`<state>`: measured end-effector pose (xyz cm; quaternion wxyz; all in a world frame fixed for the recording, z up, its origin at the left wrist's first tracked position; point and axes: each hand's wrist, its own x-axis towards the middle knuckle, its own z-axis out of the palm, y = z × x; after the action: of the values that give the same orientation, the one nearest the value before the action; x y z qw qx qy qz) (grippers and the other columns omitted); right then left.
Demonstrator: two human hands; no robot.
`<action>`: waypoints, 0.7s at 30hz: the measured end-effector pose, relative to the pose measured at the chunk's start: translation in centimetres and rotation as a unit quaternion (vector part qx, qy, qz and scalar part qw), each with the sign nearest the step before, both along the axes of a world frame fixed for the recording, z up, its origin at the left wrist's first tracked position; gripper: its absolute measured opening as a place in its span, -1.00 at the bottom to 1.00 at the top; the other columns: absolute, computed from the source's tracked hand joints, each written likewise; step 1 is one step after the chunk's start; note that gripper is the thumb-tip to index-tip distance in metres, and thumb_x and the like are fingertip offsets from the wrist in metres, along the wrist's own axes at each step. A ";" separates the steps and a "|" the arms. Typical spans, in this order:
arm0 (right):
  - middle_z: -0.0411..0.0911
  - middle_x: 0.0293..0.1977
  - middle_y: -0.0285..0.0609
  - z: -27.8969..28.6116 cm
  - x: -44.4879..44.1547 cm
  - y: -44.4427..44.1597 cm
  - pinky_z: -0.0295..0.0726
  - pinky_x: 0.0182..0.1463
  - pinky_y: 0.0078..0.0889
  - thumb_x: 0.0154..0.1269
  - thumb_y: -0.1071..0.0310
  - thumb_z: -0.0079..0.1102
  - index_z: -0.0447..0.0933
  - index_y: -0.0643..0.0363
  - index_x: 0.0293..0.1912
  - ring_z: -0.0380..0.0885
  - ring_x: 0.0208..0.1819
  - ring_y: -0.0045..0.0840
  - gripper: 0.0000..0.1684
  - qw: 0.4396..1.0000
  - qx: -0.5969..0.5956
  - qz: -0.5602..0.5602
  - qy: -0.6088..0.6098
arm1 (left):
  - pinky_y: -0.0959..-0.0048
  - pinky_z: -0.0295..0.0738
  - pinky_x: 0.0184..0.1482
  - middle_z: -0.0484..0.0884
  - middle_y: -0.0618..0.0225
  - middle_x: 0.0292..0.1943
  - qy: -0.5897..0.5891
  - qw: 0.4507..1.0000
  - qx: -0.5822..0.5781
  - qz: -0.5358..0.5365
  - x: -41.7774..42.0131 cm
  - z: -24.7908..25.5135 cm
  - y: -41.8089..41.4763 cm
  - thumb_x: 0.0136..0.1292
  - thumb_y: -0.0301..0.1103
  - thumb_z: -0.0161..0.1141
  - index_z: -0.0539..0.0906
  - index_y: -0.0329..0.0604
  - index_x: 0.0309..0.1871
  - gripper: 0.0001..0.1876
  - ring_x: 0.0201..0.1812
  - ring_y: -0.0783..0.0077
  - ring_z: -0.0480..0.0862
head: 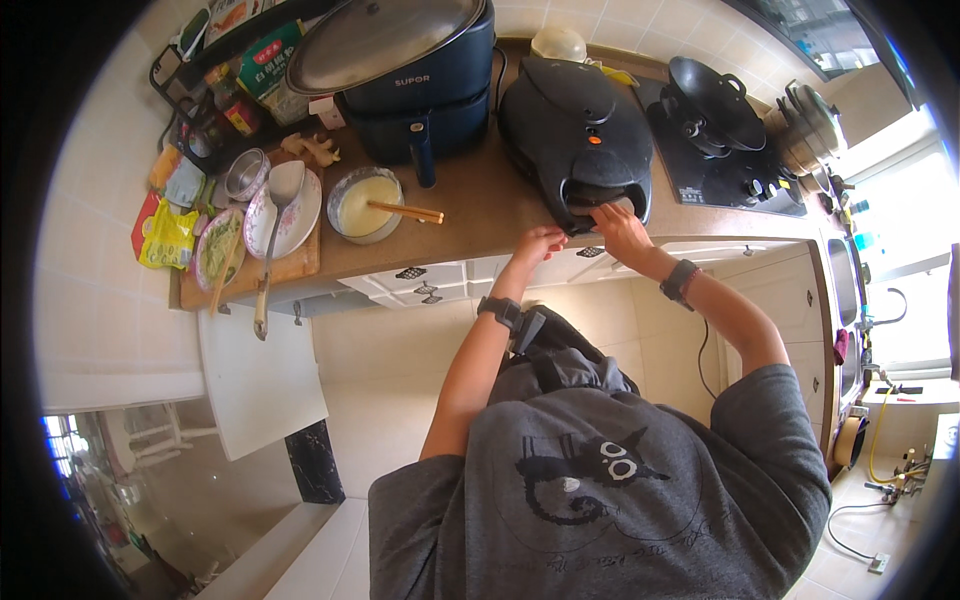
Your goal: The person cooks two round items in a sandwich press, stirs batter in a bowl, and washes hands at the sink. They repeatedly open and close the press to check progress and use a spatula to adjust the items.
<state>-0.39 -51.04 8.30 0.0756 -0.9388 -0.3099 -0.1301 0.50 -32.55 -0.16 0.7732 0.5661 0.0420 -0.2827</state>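
A black electric griddle (581, 120) with a lit orange lamp stands on the counter, its handle towards me. My right hand (619, 229) is at the handle's opening, fingers curled at its front rim; whether it grips is unclear. My left hand (541, 246) is beside the handle's left corner at the counter edge, fingers partly bent, and nothing shows in it. To the left, a bowl of pale batter (365, 205) holds wooden chopsticks (409, 212). A metal turner (283, 187) lies across a flowered oval plate (300, 225), and a smaller dish holds chopped greens (219, 247).
A blue air fryer (416, 112) with a large glass lid (382, 45) on top stands left of the griddle. A black wok (716, 105) sits on the cooktop (694, 176) at right. An open cabinet door (262, 382) juts out below the counter's left end.
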 end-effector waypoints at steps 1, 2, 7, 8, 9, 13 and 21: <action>0.40 -0.39 -0.10 0.0 0.0 0.0 0.44 -0.18 -0.28 0.01 0.48 0.12 0.38 0.24 -0.31 0.43 -0.26 -0.26 -0.82 1.000 0.002 -0.001 -0.003 | 0.63 0.33 -0.34 0.63 0.51 -0.36 0.001 1.000 0.003 0.003 -0.1 0.2 0.1 0.14 -0.29 0.16 0.56 -0.06 -0.17 -0.80 -0.37 0.67 0.54; 0.41 -0.39 -0.10 0.0 0.0 0.0 0.44 -0.18 -0.28 0.02 0.47 0.12 0.38 0.24 -0.31 0.43 -0.25 -0.26 -0.82 1.000 0.002 -0.002 -0.004 | 0.64 0.33 -0.34 0.63 0.51 -0.35 -0.002 1.000 0.004 0.001 0.0 0.2 0.0 0.14 -0.28 0.16 0.56 -0.07 -0.16 -0.79 -0.36 0.67 0.54; 0.45 -0.35 -0.09 -0.1 -0.2 -0.4 0.45 -0.15 -0.30 0.06 0.45 0.12 0.41 0.22 -0.24 0.45 -0.21 -0.26 -0.79 1.000 0.019 -0.020 0.012 | 0.66 0.32 -0.32 0.62 0.49 -0.34 -0.001 1.000 0.005 -0.002 -0.2 0.0 -0.3 0.14 -0.28 0.16 0.53 -0.08 -0.12 -0.76 -0.34 0.65 0.53; 0.46 -0.34 -0.09 0.0 -0.3 -0.6 0.45 -0.15 -0.30 0.06 0.45 0.11 0.42 0.21 -0.23 0.46 -0.21 -0.26 -0.79 0.998 0.045 -0.024 0.025 | 0.63 0.32 -0.28 0.62 0.49 -0.31 -0.005 1.000 -0.001 -0.017 -0.2 0.1 -0.3 0.14 -0.26 0.16 0.52 -0.07 -0.11 -0.75 -0.31 0.64 0.53; 0.47 -0.33 -0.08 0.6 -0.6 -0.6 0.46 -0.15 -0.30 0.07 0.45 0.11 0.43 0.20 -0.21 0.46 -0.22 -0.26 -0.78 0.996 0.072 -0.028 0.039 | 0.60 0.33 -0.24 0.61 0.49 -0.28 -0.009 0.999 -0.006 -0.031 -0.1 0.0 -0.1 0.14 -0.25 0.16 0.51 -0.06 -0.10 -0.73 -0.29 0.63 0.53; 0.50 -0.34 -0.07 4.4 -3.0 -0.3 0.46 -0.17 -0.26 0.08 0.48 0.09 0.46 0.19 -0.21 0.48 -0.26 -0.23 -0.79 0.988 0.143 -0.062 0.023 | 0.61 0.34 -0.25 0.61 0.47 -0.28 -0.008 1.000 0.012 -0.015 -0.3 0.1 0.5 0.12 -0.28 0.19 0.50 -0.08 -0.11 -0.73 -0.29 0.63 0.54; 0.53 -0.52 -0.12 0.7 -7.0 -9.0 0.36 -0.11 -0.29 -0.01 0.46 0.16 0.47 0.14 -0.32 0.51 -0.36 -0.26 -0.83 0.957 0.026 -0.289 0.025 | 0.66 0.35 -0.33 0.62 0.45 -0.32 -0.012 0.999 0.034 0.024 -0.2 0.0 -0.6 0.07 -0.36 0.22 0.49 -0.13 -0.14 -0.73 -0.35 0.66 0.54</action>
<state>-7.42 -60.05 9.00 0.0671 -0.9889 -0.0197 -0.1307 0.31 -33.16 -0.15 0.7604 0.5944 0.0559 -0.2556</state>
